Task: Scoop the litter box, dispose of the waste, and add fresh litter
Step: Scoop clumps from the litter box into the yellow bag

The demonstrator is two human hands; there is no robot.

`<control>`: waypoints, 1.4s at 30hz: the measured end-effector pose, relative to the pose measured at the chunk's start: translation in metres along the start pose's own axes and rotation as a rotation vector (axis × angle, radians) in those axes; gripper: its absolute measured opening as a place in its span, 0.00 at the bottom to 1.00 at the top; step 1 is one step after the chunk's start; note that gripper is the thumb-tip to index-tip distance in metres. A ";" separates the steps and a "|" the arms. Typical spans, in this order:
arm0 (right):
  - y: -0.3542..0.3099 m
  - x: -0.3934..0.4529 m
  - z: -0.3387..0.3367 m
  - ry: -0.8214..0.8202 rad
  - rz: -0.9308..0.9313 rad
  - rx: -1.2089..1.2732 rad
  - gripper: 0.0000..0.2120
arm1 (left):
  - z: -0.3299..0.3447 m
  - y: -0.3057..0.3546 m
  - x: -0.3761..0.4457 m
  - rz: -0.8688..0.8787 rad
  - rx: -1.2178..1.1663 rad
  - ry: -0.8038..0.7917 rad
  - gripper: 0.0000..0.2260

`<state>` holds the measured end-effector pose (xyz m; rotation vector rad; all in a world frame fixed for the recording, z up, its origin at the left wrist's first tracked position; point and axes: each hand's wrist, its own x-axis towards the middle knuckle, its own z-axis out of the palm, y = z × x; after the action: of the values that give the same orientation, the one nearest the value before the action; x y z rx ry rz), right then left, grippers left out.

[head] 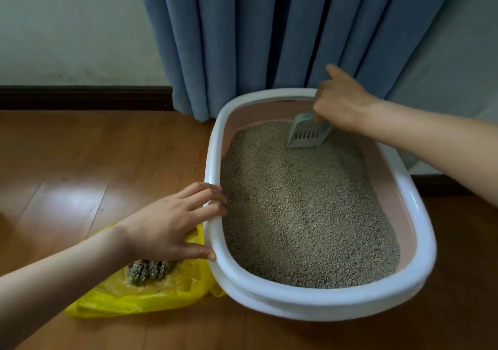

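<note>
An oval litter box (pixel 420 277) with a white rim and pink walls sits on the wooden floor, filled with beige litter (pixel 304 209). My right hand (pixel 342 101) grips the handle of a pale grey-green slotted scoop (pixel 307 134), whose blade tip touches the litter at the box's far end. My left hand (pixel 172 223) rests on the box's left rim, fingers straight over the edge and thumb against the outer wall. A yellow plastic bag (pixel 140 293) lies on the floor left of the box, with litter-coated waste clumps (pixel 148 270) on it.
A blue curtain (pixel 269 34) hangs right behind the box, against a pale wall with a dark baseboard (pixel 80 97). A few stray litter grains (pixel 191 166) lie on the floor left of the box. Wooden floor (pixel 67 174) stretches to the left.
</note>
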<state>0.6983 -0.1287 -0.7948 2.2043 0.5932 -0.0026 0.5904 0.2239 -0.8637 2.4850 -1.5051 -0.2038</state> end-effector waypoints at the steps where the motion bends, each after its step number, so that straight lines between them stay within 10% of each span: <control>1: 0.004 -0.004 0.000 -0.005 -0.003 0.016 0.10 | 0.000 0.001 0.000 0.003 0.000 0.001 0.28; 16: -0.033 -0.103 0.018 -0.292 -0.446 0.243 0.18 | 0.012 0.022 0.014 0.206 0.083 -0.080 0.26; 33: 0.029 -0.011 0.020 0.035 0.003 -0.051 0.12 | 0.012 0.021 0.016 0.202 0.073 -0.108 0.25; 42: -0.044 -0.021 -0.064 0.111 -0.380 0.338 0.19 | 0.006 0.022 0.014 0.165 0.059 -0.075 0.26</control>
<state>0.6492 -0.0666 -0.7803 2.3880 1.1367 -0.1923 0.5766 0.2012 -0.8634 2.4064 -1.7604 -0.2295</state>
